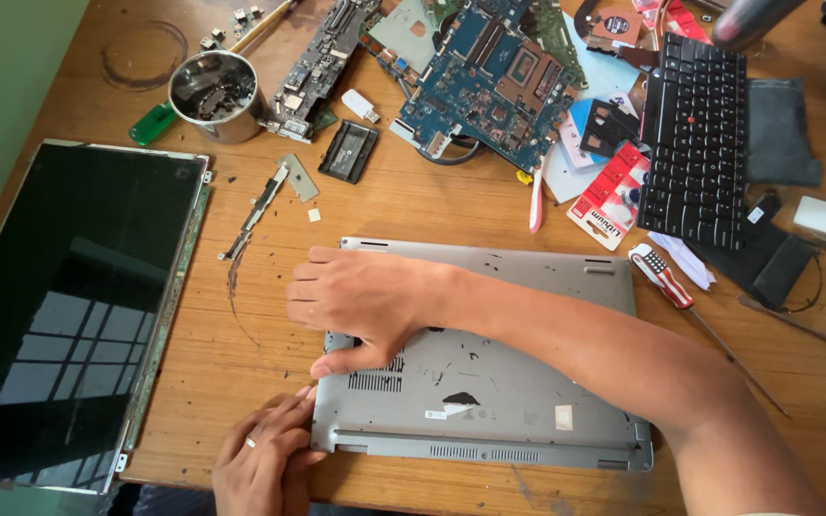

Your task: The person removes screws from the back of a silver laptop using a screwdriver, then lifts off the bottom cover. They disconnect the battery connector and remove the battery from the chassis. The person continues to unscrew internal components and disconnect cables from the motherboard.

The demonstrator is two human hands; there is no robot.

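The laptop lay underside up, near the table edge. The right hand pressed flat, open, on its left end; the left hand, fingers closed at the near-left corner, should have pried gently, evenly.

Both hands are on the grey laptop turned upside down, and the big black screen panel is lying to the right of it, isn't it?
Not quite. The head view shows the big black screen panel lying to the left of the grey upside-down laptop, not the right. The rest holds: the right hand presses on the laptop's base and the left hand touches its near left corner.
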